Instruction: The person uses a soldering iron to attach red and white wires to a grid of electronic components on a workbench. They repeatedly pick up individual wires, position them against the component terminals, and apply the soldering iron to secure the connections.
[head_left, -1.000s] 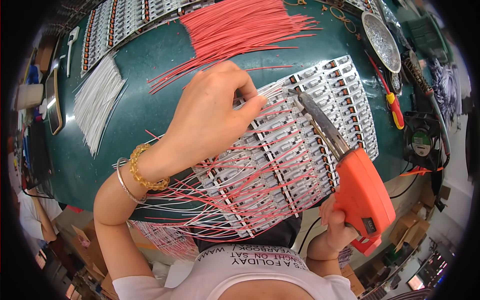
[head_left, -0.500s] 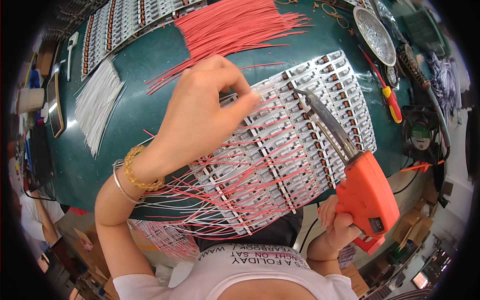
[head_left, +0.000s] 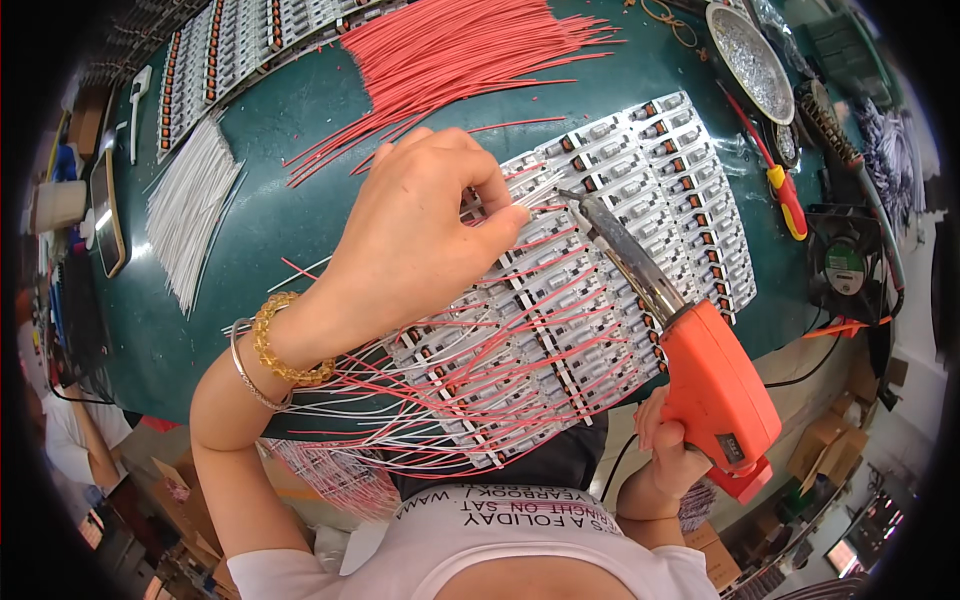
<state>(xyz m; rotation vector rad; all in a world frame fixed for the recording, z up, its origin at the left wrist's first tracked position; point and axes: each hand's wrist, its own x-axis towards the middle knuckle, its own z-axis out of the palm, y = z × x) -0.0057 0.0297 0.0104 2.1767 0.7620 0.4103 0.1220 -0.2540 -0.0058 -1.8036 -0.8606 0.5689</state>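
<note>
Hands (head_left: 415, 225) (head_left: 672, 462) curled, left pinching white wires (head_left: 541, 193), right gripping orange soldering gun (head_left: 718, 385), lettered shirt (head_left: 470, 525)

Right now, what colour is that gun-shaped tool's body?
The gun-shaped tool's body is orange-red, best seen in the head view.

A phone (head_left: 107, 215) lay by the left edge of the green table (head_left: 290, 225), with a pale cup (head_left: 60, 205) beyond it. Near the far right corner sat an oval dish (head_left: 750, 62) of shiny bits, and rubber bands (head_left: 668, 18) lay by the far edge. A red-and-yellow screwdriver (head_left: 787, 202) lay toward the right edge, near a black fan (head_left: 843, 270).
</note>
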